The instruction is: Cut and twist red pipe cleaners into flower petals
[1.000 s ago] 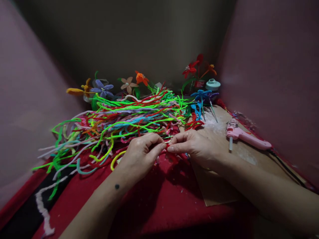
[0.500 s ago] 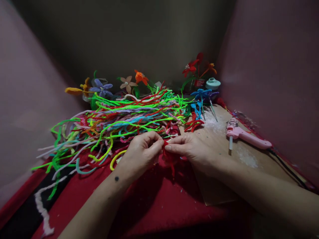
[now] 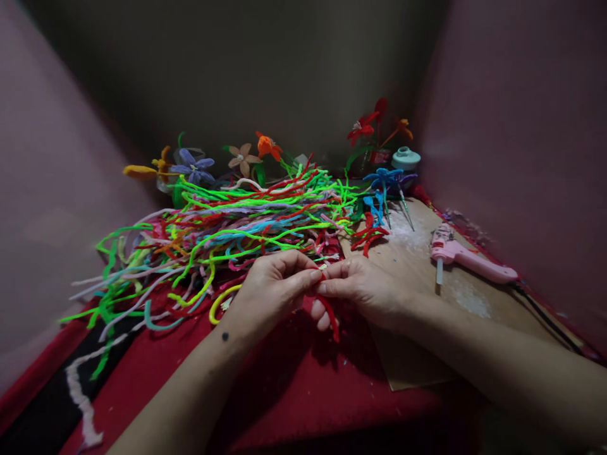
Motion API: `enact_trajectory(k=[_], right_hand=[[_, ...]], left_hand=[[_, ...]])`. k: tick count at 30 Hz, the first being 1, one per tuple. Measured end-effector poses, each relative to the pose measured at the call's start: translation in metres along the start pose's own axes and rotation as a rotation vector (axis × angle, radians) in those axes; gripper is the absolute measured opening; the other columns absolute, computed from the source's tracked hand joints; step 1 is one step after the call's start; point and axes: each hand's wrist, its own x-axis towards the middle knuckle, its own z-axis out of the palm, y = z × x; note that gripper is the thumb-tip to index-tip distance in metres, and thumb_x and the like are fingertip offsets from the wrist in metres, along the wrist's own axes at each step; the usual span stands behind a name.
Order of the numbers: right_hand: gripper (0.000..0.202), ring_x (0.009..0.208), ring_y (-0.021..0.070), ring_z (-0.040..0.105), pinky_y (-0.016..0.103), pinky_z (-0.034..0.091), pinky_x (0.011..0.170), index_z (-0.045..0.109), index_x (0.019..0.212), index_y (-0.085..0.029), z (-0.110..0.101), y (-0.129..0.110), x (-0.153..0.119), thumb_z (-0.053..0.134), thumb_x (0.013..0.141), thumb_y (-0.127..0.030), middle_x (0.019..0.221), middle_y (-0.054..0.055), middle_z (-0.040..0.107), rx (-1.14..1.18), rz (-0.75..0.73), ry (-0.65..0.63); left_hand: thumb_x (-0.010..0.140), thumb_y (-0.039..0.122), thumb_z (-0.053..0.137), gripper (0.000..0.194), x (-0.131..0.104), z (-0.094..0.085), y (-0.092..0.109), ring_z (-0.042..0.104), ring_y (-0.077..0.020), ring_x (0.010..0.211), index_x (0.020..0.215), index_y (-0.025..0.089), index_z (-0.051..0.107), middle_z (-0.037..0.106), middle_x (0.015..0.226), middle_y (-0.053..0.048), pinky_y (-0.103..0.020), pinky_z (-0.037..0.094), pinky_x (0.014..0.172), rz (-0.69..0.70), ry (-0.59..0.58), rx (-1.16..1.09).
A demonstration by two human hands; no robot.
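Red strip [image 3: 334,321] — pinched by left hand [image 3: 275,283] and right hand [image 3: 367,287] — fingertips [image 3: 323,323] now showing beside it.

Bare arms reach in over near edge of tabletop [image 3: 303,392]. Left forearm [image 3: 190,373] slants inward and away, small dark spot [image 3: 225,337] near wrist. Right forearm [image 3: 493,347] angles in across near right corner. Left hand [image 3: 279,284] and right hand [image 3: 363,284] meet tip to tip, back from near edge, both pinching. Left thumb [image 3: 306,280] stretched toward right, fingers curled behind. Right thumb [image 3: 334,289] points left, just beside it. Two fingertips [image 3: 318,309] show below; whose, hard to tell.
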Motion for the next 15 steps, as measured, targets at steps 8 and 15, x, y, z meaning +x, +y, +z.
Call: enact_trajectory(k=[8,15], right_hand=[[0.009,0.048,0.0109,0.06,0.02,0.045,0.045,0.063,0.072,-0.009,-0.003,0.007,0.004,0.063,0.071,-0.018,0.06,0.003,0.065,0.057,0.014,0.028],[0.011,0.041,0.006,0.053,0.018,0.041,0.045,0.059,0.065,-0.011,0.004,0.003,0.002,0.059,0.075,-0.015,0.053,0.0,0.06,-0.049,-0.011,0.129]], left_hand=[[0.076,0.03,0.058,0.016,0.001,0.001,-0.009,0.044,-0.0079,0.052,0.07,0.015,0.061,0.055,0.058,0.002,-0.019,0.034,0.049,0.113,0.13,0.19],[0.078,0.027,0.056,0.015,0.0,0.007,-0.01,0.048,-0.0081,0.052,0.069,0.016,0.06,0.057,0.06,0.002,-0.019,0.038,0.049,0.184,0.261,0.251]])
